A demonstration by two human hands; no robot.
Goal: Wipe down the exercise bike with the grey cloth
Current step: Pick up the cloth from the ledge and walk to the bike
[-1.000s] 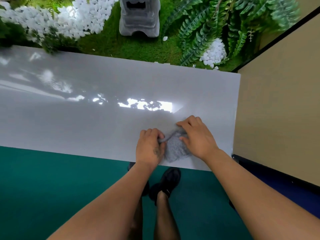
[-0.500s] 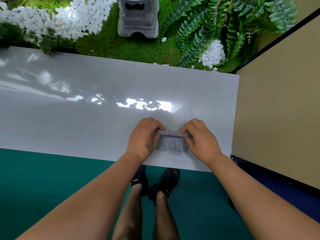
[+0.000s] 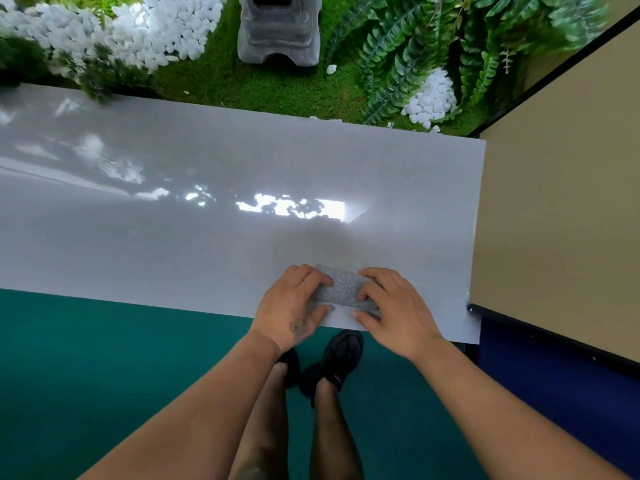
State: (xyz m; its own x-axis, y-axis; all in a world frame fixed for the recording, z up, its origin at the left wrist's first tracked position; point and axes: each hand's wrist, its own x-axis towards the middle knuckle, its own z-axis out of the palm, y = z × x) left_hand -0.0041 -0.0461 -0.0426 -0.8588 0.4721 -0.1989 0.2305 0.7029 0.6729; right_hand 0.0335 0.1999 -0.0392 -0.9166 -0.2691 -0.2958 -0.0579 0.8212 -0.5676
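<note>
The grey cloth [image 3: 343,289] lies folded into a small rectangle near the front edge of a glossy white ledge [image 3: 173,216]. My left hand [image 3: 292,306] holds its left end, fingers curled over the top and thumb at the near edge. My right hand [image 3: 393,308] holds the right end the same way. No exercise bike is in view.
Beyond the ledge is a planted bed with white pebbles [image 3: 138,26], a grey stone lantern [image 3: 278,29] and ferns [image 3: 415,46]. A beige wall panel [image 3: 561,202] stands on the right. Green floor [image 3: 104,375] and my black shoes [image 3: 339,362] are below.
The cloth went from bunched to a flat folded rectangle. Both hands shifted apart to its two ends and slid it slightly toward the front edge.
</note>
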